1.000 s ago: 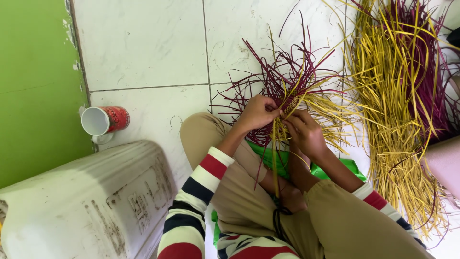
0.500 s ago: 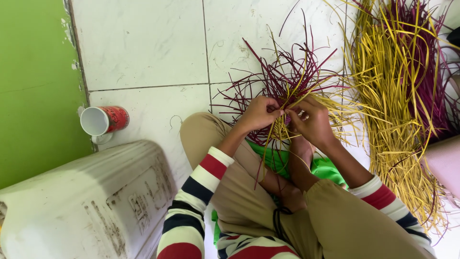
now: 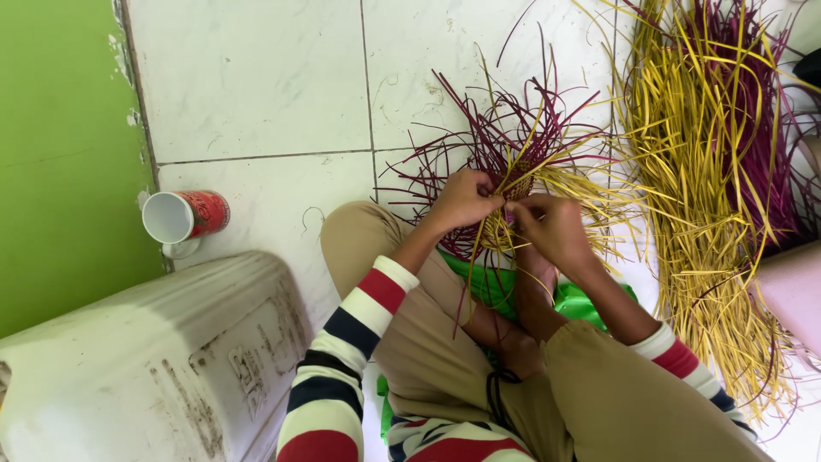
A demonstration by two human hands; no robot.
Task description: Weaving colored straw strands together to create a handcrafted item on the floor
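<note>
Here we see the left hand (image 3: 464, 199) and the right hand (image 3: 552, 227) meeting at the middle of a half-woven piece of maroon and yellow strips (image 3: 517, 162), which sits just above the bent knees, a little to the 1 o'clock side of the frame's centre. The left grip is closed, pinching strips at the woven core; the right grip is likewise closed on strips, its fingertips (image 3: 516, 208) touching the same spot. Loose ends of the woven piece fan out toward 12 o'clock over the white tiled floor (image 3: 256, 77).

At 3 o'clock lies a large heap of loose yellow and maroon strips (image 3: 710, 171), just beside the work. A green sheet (image 3: 492, 287) shows under the forearms, between the legs. At 9 o'clock a red-and-white cup (image 3: 184, 216) lies on its side near the green wall (image 3: 60, 154), with a scuffed white plastic container (image 3: 145, 359) at 7 o'clock.
</note>
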